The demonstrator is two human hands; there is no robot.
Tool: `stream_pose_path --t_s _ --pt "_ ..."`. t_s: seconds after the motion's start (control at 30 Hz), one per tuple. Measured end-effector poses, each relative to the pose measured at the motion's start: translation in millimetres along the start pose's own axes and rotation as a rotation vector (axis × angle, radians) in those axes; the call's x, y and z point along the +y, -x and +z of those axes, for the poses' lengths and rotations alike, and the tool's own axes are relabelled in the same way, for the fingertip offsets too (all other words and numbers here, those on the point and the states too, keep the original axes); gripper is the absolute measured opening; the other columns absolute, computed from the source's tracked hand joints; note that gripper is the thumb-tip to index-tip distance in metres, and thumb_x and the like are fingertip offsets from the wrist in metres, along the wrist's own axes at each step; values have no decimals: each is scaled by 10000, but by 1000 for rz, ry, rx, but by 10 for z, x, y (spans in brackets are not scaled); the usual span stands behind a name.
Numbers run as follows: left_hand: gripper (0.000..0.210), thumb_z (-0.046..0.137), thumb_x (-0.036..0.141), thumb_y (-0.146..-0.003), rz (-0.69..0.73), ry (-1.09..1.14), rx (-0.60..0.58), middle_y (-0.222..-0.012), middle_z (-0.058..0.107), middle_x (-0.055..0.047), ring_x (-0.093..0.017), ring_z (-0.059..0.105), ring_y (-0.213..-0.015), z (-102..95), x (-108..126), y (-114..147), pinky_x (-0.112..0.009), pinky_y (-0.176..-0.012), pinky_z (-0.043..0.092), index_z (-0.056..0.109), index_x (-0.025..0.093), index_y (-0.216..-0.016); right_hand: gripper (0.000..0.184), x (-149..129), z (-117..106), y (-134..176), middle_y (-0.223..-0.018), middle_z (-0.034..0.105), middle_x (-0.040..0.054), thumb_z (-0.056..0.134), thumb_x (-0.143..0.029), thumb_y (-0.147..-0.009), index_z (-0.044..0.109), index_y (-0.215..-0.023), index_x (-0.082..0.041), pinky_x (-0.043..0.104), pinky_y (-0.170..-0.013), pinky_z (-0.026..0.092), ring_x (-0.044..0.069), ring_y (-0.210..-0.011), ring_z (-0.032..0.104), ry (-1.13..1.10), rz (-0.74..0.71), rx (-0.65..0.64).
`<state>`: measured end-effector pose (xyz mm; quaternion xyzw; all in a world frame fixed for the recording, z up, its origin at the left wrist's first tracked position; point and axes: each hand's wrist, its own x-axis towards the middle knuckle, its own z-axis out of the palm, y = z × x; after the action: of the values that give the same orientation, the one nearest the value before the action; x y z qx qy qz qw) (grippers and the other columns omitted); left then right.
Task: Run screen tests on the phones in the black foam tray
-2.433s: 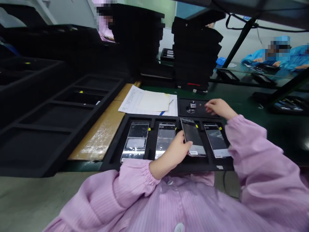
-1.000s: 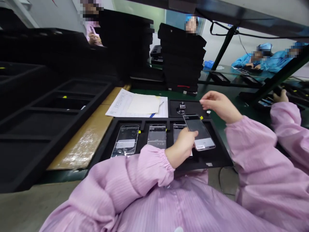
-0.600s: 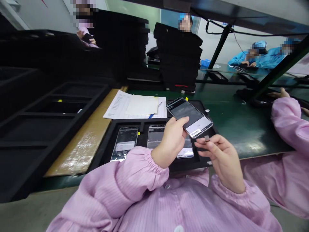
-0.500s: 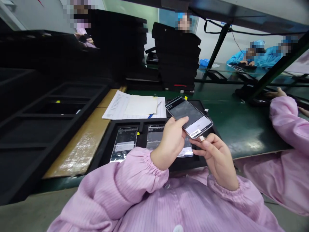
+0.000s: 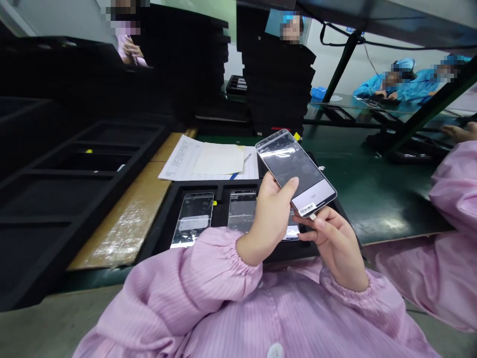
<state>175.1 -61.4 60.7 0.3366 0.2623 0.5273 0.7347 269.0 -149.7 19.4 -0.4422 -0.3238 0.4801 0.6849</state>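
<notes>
My left hand (image 5: 274, 216) grips a smartphone (image 5: 294, 161) by its lower left side, thumb lying on the lit screen. The phone is tilted, with a barcode label (image 5: 307, 209) at its bottom edge and a yellow tab (image 5: 297, 136) at its upper right. In the fingertips of my right hand (image 5: 337, 243) is a small white plug (image 5: 313, 217) at the phone's bottom edge; how deep it sits I cannot tell. Below, a black foam tray (image 5: 223, 188) holds several phones, among them a left phone (image 5: 194, 216) and a middle phone (image 5: 242, 211), partly hidden by my left arm.
Papers (image 5: 179, 159) and a blue pen (image 5: 234, 176) lie behind the tray. Stacked black trays (image 5: 279, 84) rise at the back. More black trays (image 5: 89, 179) fill the left. At right, a co-worker's pink sleeve (image 5: 456, 174) is close; a green post (image 5: 343, 69) stands behind.
The held phone has risen slightly and turned more upright toward me, with light now reflecting near its top. The plug stays at its lower edge. The co-worker's hand at right has moved outward.
</notes>
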Motion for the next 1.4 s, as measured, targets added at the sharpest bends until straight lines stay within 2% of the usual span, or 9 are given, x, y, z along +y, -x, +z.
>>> stream_pose_path --t_s 0.13,0.3,0.6,0.77,0.93,1.03,1.2,1.3,1.4 --pt "145 648 178 -808 -107 55 12 -870 687 -10 -159 659 -723 -10 -55 27 -287 -662 530 592 185 -941 315 74 -71 -18 -793 686 15 872 -427 -719 646 -780 -216 288 -582 658 216 -829 721 100 -98 55" --pt "149 646 188 -794 -293 88 34 -913 697 -47 -201 676 -726 -14 -94 38 -320 -602 546 586 179 -929 313 119 -125 -28 -891 710 29 847 -438 -749 665 -897 -231 301 -578 658 204 -809 708 166 -132 50" --pt "102 625 189 -832 -218 30 17 -783 649 2 -122 590 -597 21 -154 80 -232 -541 469 587 188 -927 306 171 -181 -48 -826 702 6 843 -392 -767 696 -985 -236 300 -533 647 178 -683 688 176 -129 92" --pt "58 621 154 -825 -342 81 4 -775 654 -21 -149 620 -640 38 -170 50 -268 -599 482 590 164 -872 237 97 -170 3 -832 717 17 823 -386 -795 705 -936 -237 294 -583 656 186 -729 709 248 -171 110" --pt "51 607 120 -830 -423 105 -6 -797 653 -40 -146 621 -651 40 -177 4 -262 -576 465 576 144 -863 226 -26 -139 18 -861 729 18 813 -393 -806 711 -954 -256 280 -606 658 190 -806 720 283 -177 42" --pt "77 621 136 -825 -376 95 -23 -820 647 -35 -138 615 -664 27 -246 27 -262 -600 474 571 147 -883 267 -46 -155 31 -860 733 30 812 -426 -799 706 -950 -233 289 -578 652 198 -789 715 308 -164 62" --pt "198 612 192 -864 -82 -62 -94 -1034 665 -42 -177 647 -942 51 -401 182 -312 -844 509 560 190 -1055 309 54 -371 164 -846 744 64 833 -423 -764 700 -923 -194 278 -488 598 208 -695 701 397 -112 135" --pt "252 585 182 -874 -46 -190 -168 -1144 650 -86 -210 622 -1098 98 -506 203 -354 -990 469 509 193 -1114 376 147 -625 242 -912 745 75 872 -400 -714 689 -970 -195 314 -606 618 223 -764 716 488 -222 235" --pt "386 595 127 -829 -245 -396 -87 -1151 642 -110 -237 633 -1096 133 -675 101 -381 -983 474 432 209 -1169 536 188 -866 263 -1257 663 118 851 -379 -738 633 -1193 -196 408 -876 593 276 -1133 655 541 -500 441"
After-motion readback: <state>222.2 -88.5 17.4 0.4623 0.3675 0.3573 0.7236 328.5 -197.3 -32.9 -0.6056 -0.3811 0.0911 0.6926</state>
